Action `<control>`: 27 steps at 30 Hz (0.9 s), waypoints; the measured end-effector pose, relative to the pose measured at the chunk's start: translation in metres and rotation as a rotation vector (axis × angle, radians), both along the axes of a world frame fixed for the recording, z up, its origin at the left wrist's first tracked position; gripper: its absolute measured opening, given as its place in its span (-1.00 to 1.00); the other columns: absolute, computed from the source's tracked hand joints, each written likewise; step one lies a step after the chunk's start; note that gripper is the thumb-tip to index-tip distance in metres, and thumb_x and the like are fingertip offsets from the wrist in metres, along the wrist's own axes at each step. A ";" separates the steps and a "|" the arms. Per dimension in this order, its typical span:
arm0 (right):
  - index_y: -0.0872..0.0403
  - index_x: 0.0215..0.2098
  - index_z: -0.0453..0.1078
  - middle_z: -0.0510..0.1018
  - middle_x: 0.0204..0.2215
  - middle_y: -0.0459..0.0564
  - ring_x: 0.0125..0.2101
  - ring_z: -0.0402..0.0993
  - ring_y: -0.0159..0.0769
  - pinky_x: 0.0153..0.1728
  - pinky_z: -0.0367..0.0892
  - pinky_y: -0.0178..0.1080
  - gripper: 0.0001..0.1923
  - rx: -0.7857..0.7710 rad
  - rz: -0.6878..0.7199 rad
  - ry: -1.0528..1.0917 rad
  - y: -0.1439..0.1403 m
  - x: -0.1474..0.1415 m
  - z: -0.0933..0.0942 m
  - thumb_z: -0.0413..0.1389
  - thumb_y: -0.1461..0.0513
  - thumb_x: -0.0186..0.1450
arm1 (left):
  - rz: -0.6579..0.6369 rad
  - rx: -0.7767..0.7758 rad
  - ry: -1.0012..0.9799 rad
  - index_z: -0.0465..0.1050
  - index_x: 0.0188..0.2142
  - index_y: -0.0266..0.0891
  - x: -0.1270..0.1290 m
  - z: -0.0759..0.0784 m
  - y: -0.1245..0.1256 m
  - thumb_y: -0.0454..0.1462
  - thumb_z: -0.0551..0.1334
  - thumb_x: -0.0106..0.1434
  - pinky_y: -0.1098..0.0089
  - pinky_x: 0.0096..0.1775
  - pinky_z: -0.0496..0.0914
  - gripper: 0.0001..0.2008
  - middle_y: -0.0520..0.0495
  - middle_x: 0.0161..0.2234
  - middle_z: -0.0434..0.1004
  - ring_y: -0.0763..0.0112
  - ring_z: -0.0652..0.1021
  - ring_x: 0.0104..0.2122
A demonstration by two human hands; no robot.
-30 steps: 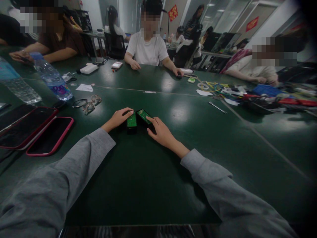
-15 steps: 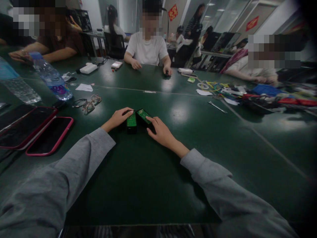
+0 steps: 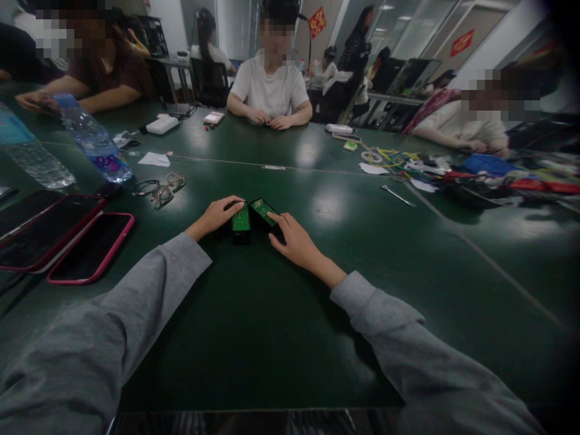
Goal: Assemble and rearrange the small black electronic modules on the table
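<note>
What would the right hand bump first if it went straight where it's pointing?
The right hand would probably meet the right-hand green board in its black case; fingertips seem to touch it, though depth is unclear.

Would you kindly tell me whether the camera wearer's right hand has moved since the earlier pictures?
No, the right hand shows no visible shift against the silver tool.

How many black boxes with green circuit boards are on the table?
2: left box at the left hand, right box at the right hand. The cluttered pile at right might hide more.
</note>
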State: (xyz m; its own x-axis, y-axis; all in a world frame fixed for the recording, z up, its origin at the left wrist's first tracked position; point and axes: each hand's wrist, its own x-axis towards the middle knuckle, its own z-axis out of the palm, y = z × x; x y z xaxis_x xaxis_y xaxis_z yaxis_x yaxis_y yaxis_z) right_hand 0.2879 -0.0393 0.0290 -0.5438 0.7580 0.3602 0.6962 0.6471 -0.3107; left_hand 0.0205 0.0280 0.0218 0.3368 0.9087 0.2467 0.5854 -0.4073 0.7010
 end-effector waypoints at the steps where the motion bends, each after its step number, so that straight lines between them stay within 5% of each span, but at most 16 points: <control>1: 0.05 0.30 0.06 0.34 0.00 0.17 -0.04 0.36 -0.06 -0.05 0.41 0.03 -0.44 0.002 0.001 0.001 0.000 0.000 0.000 -0.01 0.14 0.37 | 0.001 -0.002 -0.005 0.47 0.00 -0.13 0.000 0.000 0.000 0.03 0.05 0.35 0.18 0.07 0.37 -0.57 -0.07 -0.02 0.56 0.22 0.53 -0.02; 27: 0.06 0.30 0.06 0.34 0.00 0.17 -0.03 0.36 -0.07 -0.04 0.41 0.03 -0.44 -0.002 0.001 0.003 0.000 0.000 0.000 -0.01 0.13 0.37 | 0.007 -0.005 0.005 0.47 0.00 -0.12 0.000 0.002 -0.001 0.02 0.04 0.36 0.18 0.07 0.37 -0.58 -0.07 0.00 0.55 0.21 0.52 0.00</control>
